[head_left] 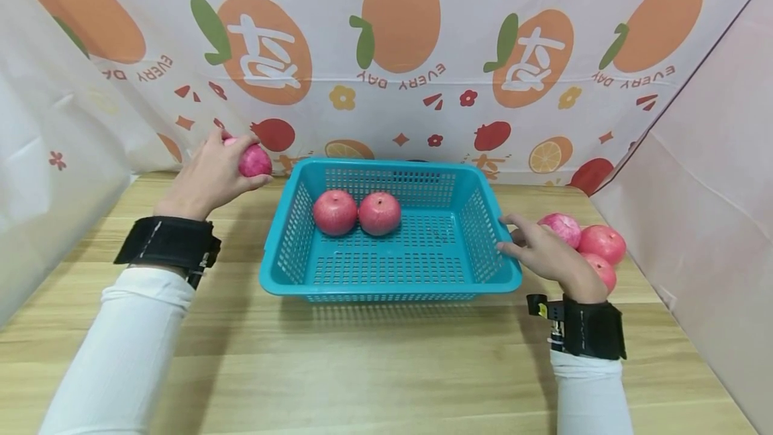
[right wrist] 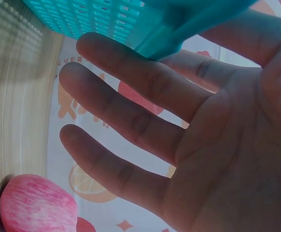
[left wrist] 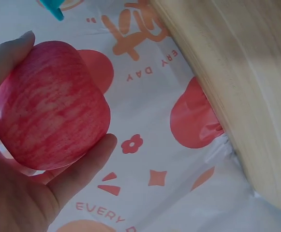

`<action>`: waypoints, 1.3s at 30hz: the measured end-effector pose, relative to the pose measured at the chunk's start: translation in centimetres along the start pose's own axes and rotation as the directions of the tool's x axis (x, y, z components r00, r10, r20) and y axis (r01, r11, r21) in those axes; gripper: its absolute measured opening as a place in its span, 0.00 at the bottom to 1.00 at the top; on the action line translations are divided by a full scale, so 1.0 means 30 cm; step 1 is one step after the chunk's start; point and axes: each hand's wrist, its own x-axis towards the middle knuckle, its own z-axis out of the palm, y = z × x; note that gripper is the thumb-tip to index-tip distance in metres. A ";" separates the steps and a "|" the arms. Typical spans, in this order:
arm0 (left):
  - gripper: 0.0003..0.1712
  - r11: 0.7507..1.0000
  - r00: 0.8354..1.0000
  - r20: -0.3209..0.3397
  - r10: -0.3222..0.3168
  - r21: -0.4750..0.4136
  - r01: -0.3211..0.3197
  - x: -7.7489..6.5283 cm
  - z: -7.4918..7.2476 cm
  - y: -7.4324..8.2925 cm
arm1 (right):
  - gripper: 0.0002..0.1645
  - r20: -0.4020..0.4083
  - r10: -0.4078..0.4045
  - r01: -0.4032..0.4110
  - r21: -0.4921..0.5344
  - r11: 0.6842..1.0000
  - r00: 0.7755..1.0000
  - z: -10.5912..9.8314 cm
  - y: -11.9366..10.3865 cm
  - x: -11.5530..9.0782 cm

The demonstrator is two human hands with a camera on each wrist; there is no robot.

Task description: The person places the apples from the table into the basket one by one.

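Observation:
My left hand [head_left: 211, 173] holds a pink-red apple [left wrist: 53, 106] up beyond the basket's left end, thumb and fingers spread around its sides. A blue plastic basket [head_left: 392, 289] stands in the middle of the table. Inside it, two red apples [head_left: 380, 213] sit side by side towards the left and back. At the basket's right end, my right hand [head_left: 546, 254] holds the rim, thumb and a finger lapping over it. In the right wrist view the other fingers [right wrist: 116, 111] stretch out below the rim, outside the wall.
Three apples [head_left: 602, 244] are grouped on the wooden table [head_left: 386, 368] right of the basket, partly behind my right hand. White fruit-print cloth [head_left: 338, 39] hangs along the back, close behind the basket. Pale sheeting [head_left: 706, 173] closes off the right side.

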 end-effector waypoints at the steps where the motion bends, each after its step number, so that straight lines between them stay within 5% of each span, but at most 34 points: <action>1: 0.40 1.000 1.000 0.002 0.001 0.001 -0.001 0.002 -0.001 0.003 | 0.30 0.000 0.000 0.000 -0.002 1.000 1.000 -0.001 0.000 0.000; 13: 0.46 0.999 0.999 0.022 0.027 -0.026 -0.026 0.023 -0.018 0.058 | 0.30 0.000 0.005 -0.005 -0.013 1.000 1.000 -0.004 -0.003 0.000; 39: 0.41 0.995 0.995 0.025 0.100 -0.018 -0.100 0.062 -0.040 0.175 | 0.30 0.006 -0.009 0.009 0.006 1.000 1.000 -0.007 0.000 0.000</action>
